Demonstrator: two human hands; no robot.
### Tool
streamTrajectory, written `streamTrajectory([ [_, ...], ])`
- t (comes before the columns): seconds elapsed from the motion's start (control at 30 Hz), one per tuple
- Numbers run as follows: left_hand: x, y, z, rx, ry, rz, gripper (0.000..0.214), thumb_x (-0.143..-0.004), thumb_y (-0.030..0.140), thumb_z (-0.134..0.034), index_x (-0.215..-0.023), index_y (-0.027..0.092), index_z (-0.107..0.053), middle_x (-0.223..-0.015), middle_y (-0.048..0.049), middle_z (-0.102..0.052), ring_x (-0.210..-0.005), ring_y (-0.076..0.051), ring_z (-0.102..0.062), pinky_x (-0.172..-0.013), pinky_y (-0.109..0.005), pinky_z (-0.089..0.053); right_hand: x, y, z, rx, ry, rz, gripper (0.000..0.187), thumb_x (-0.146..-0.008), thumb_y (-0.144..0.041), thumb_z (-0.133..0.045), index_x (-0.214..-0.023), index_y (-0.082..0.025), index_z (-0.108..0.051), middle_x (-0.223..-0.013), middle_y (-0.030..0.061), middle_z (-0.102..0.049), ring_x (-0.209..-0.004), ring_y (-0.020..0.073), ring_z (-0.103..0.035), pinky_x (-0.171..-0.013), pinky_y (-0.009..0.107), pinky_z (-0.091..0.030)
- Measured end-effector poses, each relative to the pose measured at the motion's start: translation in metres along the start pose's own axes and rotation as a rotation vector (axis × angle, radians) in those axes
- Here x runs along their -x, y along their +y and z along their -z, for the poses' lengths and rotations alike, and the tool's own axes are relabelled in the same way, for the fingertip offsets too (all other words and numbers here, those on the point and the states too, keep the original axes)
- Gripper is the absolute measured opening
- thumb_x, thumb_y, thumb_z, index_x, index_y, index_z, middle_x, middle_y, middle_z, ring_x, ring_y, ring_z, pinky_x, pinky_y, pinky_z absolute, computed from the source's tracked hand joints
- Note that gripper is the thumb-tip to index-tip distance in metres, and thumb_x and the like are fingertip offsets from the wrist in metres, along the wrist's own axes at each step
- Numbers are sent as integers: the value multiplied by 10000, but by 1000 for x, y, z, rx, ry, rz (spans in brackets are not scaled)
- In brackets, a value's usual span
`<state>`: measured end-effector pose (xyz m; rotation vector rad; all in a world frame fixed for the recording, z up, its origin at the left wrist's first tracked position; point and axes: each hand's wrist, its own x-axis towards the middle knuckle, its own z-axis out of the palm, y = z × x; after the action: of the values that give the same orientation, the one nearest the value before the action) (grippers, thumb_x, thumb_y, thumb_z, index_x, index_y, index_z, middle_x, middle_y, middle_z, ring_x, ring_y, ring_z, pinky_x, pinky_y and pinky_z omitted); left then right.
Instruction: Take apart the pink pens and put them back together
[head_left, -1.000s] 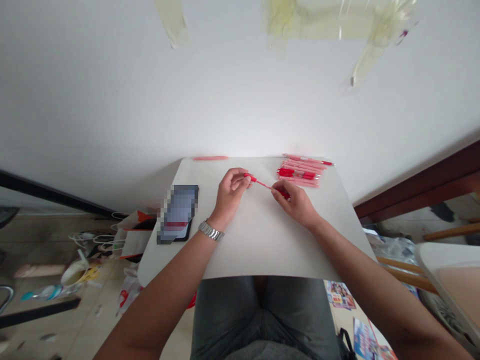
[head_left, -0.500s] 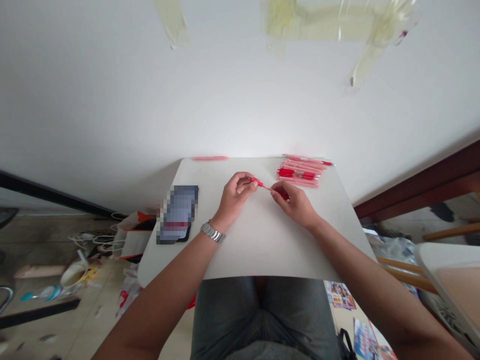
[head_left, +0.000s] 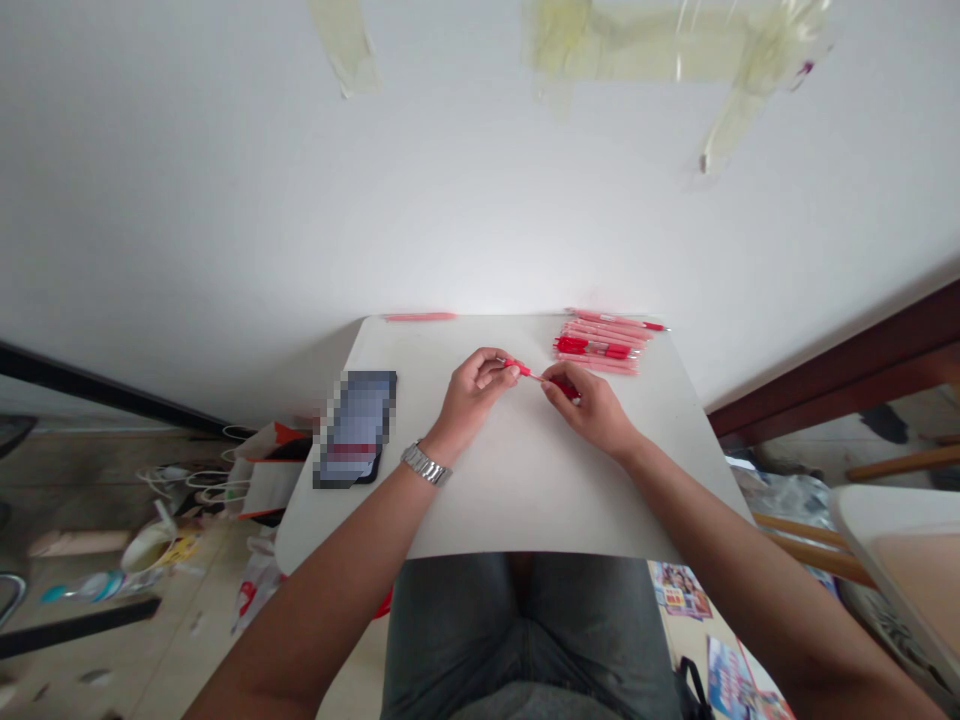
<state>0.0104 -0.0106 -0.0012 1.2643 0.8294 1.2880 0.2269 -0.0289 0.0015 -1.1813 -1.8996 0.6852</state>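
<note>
Over the middle of the white table (head_left: 480,500), my left hand (head_left: 472,390) is closed in a pinch on a short red pen barrel (head_left: 517,368). From the barrel's right end a thin pen refill (head_left: 535,377) sticks out. My right hand (head_left: 592,408) pinches the refill's other end between thumb and forefinger. Another red piece (head_left: 568,388) shows among the right fingers; they cover most of it and I cannot make out its kind. Right behind that hand lies a row of red and pink pens (head_left: 604,340), side by side.
A single pink pen piece (head_left: 420,317) lies along the table's back left edge. At the left is a phone (head_left: 356,425) with a blurred screen. The wall (head_left: 480,180) rises directly behind the table. An open box (head_left: 274,475) and a bottle (head_left: 94,587) are on the floor to the left.
My left hand has shifted slightly right with the red barrel, closer to the right fingers. Less of the refill shows between them. My right hand has hardly moved.
</note>
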Motion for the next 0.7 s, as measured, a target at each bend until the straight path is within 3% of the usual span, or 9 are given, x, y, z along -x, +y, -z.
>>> streamTrajectory([
  [0.3, -1, 4, 1, -37, 33, -10, 342, -877, 463, -843, -1076, 215, -719, -1041, -76, -754, -1026, -218, -731, -929, -364, -604, -1, 3, -1, -7, 7, 14, 260, -1068, -482, -545, -1043, -235, -624, -847, 33, -676, -712, 176, -572, -677, 323, -465],
  [0.7, -10, 2, 16, 9, 286, -78, 310, -936, 486, -769, -1010, 185, -758, -966, -79, -757, -852, -167, -709, -853, -348, -603, -2, 4, 2, -15, 65, -11, 260, -1067, -483, -553, -1035, -232, -613, -875, 41, -674, -724, 174, -572, -676, 317, -458],
])
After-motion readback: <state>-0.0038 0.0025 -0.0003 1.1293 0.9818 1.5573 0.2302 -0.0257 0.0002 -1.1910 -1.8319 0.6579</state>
